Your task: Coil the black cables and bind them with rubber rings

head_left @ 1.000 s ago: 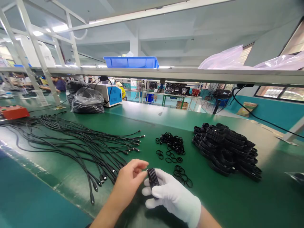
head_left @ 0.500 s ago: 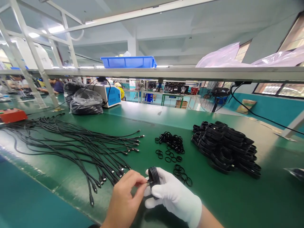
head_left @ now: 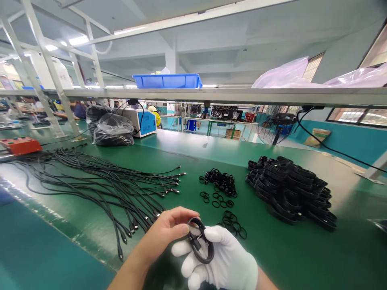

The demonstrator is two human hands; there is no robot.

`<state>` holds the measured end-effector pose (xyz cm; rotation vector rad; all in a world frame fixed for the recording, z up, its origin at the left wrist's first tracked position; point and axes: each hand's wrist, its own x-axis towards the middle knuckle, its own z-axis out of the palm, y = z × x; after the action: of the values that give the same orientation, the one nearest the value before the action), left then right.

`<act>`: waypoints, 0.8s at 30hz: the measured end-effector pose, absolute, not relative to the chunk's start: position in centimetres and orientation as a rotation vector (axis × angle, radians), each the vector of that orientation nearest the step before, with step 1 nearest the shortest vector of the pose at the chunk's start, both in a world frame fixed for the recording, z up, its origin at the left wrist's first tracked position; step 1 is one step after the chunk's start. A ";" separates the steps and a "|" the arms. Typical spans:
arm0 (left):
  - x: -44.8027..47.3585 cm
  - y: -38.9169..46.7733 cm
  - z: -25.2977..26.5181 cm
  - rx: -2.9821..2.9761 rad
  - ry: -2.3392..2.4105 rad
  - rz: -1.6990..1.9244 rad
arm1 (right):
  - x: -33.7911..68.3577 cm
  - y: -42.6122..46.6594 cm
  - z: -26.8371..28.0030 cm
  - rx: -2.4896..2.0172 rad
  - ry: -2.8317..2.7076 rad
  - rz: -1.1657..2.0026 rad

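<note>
The gloved right grip (head_left: 225,253) cradles a coiled black cable (head_left: 208,257) above the desk (head_left: 290,257), towards its near edge; the bare left grip (head_left: 169,226) pinches the coil's far rim. Likely light, springy, smooth; best held across bundled strands, clear of the plug (head_left: 196,244).

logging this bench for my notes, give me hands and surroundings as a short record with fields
Left hand: bare, at the coil
Right hand: white-gloved, holding the coil
Left side: loose cables, red box
Beyond right hand: black rings
Right side: coil pile
Surface: green bench
Shelf: blue bin
</note>
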<state>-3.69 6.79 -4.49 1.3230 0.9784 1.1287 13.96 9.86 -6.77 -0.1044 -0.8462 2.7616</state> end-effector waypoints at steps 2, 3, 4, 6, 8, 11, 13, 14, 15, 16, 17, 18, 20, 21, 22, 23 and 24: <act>-3.7 7.3 -5.0 1.286 0.952 1.152 | 13.7 9.9 -7.4 -0.137 -0.874 2.682; -3.7 7.4 -5.3 1.279 0.964 1.158 | 13.6 10.0 -7.8 -0.153 -0.891 2.625; -3.7 7.6 -5.5 1.277 0.975 1.158 | 13.5 10.0 -8.1 -0.169 -0.905 2.576; -3.7 7.7 -6.0 1.276 0.981 1.160 | 13.2 10.0 -8.7 -0.200 -0.920 2.521; -3.7 7.8 -6.3 1.270 0.974 1.171 | 13.1 10.0 -8.9 -0.228 -0.920 2.509; -3.7 7.9 -6.5 1.270 0.965 1.197 | 13.0 10.0 -8.4 -0.281 -0.945 2.493; -3.7 7.9 -6.3 1.297 1.019 1.217 | 13.1 10.0 -7.9 -0.369 -1.012 2.430; -3.7 7.9 -6.1 1.326 1.079 1.219 | 13.1 10.1 -7.6 -0.452 -1.065 2.377; -3.6 7.9 -6.0 1.362 1.149 1.212 | 13.1 10.1 -7.4 -0.556 -1.122 2.311; -3.6 7.9 -5.8 1.397 1.215 1.200 | 13.1 10.1 -7.2 -0.654 -1.167 2.245; -3.6 7.8 -5.7 1.415 1.265 1.196 | 13.1 10.0 -7.1 -0.727 -1.191 2.195; -3.5 7.8 -5.7 1.415 1.291 1.204 | 13.0 10.0 -7.0 -0.760 -1.192 2.176; -3.5 7.5 -5.8 1.380 1.293 1.248 | 13.1 9.9 -7.0 -0.694 -1.147 2.208; -3.4 7.4 -5.9 1.374 1.288 1.269 | 13.1 9.8 -7.0 -0.620 -1.120 2.241; -3.3 7.3 -6.1 1.391 1.290 1.287 | 13.1 9.8 -7.0 -0.549 -1.104 2.274; -3.2 7.2 -6.2 1.432 1.298 1.300 | 13.1 9.7 -7.0 -0.487 -1.099 2.301; -3.0 7.2 -6.3 1.490 1.312 1.314 | 13.1 9.6 -7.1 -0.433 -1.104 2.323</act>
<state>-3.00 7.15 -6.29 1.4901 1.3117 1.3142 13.07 9.64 -7.07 -0.4332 -1.1041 2.3232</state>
